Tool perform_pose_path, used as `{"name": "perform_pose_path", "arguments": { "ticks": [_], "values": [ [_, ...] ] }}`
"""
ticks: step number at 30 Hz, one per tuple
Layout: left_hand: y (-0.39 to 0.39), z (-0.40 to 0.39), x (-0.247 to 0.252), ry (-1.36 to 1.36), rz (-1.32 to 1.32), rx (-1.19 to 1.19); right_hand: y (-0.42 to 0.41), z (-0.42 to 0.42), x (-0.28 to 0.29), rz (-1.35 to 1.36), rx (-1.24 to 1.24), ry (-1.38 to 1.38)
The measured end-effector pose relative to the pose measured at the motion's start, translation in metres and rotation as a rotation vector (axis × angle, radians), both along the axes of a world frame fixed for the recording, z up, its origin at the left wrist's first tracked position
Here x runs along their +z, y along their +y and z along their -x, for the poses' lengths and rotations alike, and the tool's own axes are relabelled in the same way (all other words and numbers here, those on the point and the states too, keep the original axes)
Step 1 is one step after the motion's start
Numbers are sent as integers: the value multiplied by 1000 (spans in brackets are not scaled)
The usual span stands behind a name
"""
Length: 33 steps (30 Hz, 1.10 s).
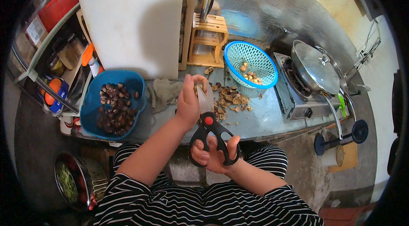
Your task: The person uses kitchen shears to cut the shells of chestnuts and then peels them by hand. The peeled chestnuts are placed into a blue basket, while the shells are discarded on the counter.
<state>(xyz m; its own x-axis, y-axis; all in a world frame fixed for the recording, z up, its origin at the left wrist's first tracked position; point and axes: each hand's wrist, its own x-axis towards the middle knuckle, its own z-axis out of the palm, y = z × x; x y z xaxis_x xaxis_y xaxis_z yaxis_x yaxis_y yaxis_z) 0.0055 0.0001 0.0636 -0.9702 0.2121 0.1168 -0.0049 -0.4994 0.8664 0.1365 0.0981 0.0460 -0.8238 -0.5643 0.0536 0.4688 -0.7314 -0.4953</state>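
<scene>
My left hand holds a chestnut between its fingers, partly hidden by them. Through the black handles of kitchen scissors go the fingers of my right hand; the blades are slightly apart and point up at the chestnut. To the left, a blue plastic basin holds many dark brown chestnuts. Broken shells lie heaped on the counter just right of the blades. Behind them a light blue colander contains several peeled, yellowish chestnuts.
A grey cloth lies right of the basin. Behind stand a large white board and a wooden knife block. At the right is a gas stove with a lidded pan. A metal pot stands low at left.
</scene>
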Motion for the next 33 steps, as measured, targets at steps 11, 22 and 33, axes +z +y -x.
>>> {"name": "perform_pose_path", "arguments": {
  "ticks": [11, 22, 33],
  "values": [
    [-39, 16, 15, 446, 273, -58, 43, 2, 19, -244, 134, 69],
    [-12, -5, 30, -54, 5, -57, 37, -3, 20, -479, 2, 119],
    [-23, -2, 10, 400, 313, 58, 22, -12, 3, 0, 159, 109]
  ]
}}
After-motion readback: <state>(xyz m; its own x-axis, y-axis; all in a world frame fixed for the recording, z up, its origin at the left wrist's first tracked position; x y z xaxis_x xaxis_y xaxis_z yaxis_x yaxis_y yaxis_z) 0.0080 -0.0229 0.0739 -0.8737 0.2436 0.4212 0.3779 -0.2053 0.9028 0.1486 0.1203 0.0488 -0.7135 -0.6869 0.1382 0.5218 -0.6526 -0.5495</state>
